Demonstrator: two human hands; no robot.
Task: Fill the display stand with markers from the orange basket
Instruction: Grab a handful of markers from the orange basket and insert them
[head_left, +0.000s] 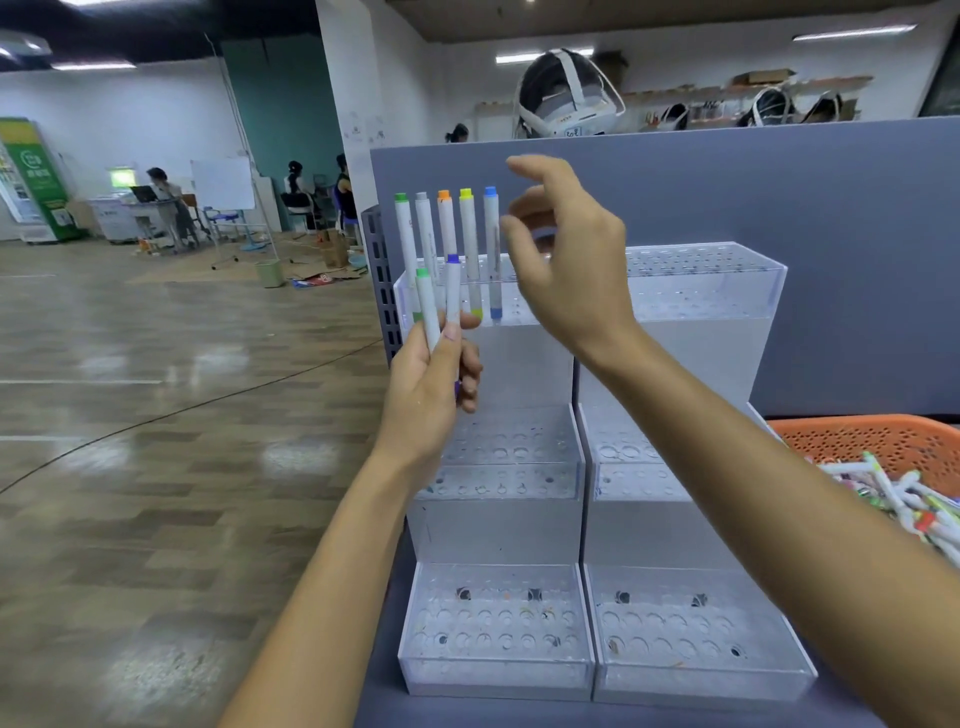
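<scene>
Two markers (439, 306) stand up in the left hand (431, 384), and its grip is tight around them. The right hand (566, 260) has its grip apart and holds nothing. It hangs just beside the blue marker (492, 249).

A row (445, 234) of five stands in the top step of the stand (519, 530), near the back left corner of the table (467, 714). The basket (857, 441) sits at the table's right edge with many more inside.

A bump from the right hand may tip the blue marker. The two held markers may slip, since one hand holds both. The holes are small and clear, so a marker may miss one.

The right hand hides part of the top step. The basket is cut off by the picture's edge. The bottoms of the held markers are hidden in the left hand.
</scene>
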